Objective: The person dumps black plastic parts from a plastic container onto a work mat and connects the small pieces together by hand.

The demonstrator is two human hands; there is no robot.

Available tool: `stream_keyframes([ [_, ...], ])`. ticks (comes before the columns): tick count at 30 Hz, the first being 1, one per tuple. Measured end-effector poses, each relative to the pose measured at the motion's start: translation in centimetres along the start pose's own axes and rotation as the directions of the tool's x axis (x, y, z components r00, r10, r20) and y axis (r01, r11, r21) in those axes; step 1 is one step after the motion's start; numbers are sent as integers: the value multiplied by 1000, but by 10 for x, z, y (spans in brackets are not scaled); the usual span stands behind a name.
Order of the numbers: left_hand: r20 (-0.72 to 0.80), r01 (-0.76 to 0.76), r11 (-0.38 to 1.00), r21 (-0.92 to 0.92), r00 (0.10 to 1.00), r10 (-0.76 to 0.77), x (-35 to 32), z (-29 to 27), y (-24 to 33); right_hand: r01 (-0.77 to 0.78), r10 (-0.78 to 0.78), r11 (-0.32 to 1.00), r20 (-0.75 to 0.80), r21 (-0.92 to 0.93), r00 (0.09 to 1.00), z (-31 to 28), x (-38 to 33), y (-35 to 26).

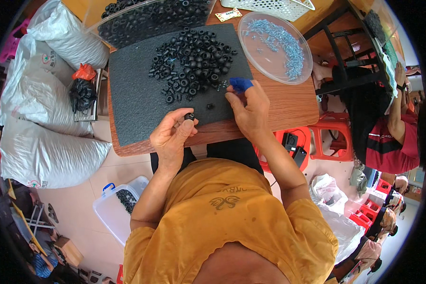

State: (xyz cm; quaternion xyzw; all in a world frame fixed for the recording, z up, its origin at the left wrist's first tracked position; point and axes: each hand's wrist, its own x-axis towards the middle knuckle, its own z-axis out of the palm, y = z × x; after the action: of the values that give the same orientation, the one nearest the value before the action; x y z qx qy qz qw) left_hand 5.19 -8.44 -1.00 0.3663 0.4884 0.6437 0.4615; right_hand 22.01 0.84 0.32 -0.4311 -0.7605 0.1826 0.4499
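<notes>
My left hand (172,136), over the near edge of the mat, pinches a small black ring-shaped part (189,116) between thumb and fingers, its hollow end facing up. My right hand (252,110), with a blue cover (241,84) on a finger, is at the mat's right side. Its thumb and covered fingertip come together beside a few tiny shiny pieces (221,85); whatever they grip is too small to make out. Between my hands one loose black part (210,106) lies on the dark grey mat (132,94). Beyond them spreads a heap of similar black parts (194,59).
A round clear lid (251,52) holding tiny blue pieces (288,49) sits right on the wooden table (281,97). Behind the mat stands a clear bin (154,19) of black parts. White sacks (52,156) fill the left; red stools (333,137) stand right, near another person (393,137).
</notes>
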Motion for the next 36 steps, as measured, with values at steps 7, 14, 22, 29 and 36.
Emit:
stream_keyframes([
  [7,-1,-2,1000,-31,1000,2,1,-1,-2,161,-166,986,173,42,971,7,-11,-9],
  [14,3,21,1000,-15,1000,-21,1,-1,-1,330,-306,941,233,-72,923,17,-7,-7],
  [22,11,45,999,-28,999,-45,3,-1,1,335,-307,938,242,-85,920,16,-7,-11],
  [29,39,184,907,-380,982,-183,14,17,13,92,-94,949,-6,303,996,19,-4,-44],
  [36,51,217,822,-527,973,-224,17,22,17,376,-374,926,-47,41,926,21,-3,-44],
])
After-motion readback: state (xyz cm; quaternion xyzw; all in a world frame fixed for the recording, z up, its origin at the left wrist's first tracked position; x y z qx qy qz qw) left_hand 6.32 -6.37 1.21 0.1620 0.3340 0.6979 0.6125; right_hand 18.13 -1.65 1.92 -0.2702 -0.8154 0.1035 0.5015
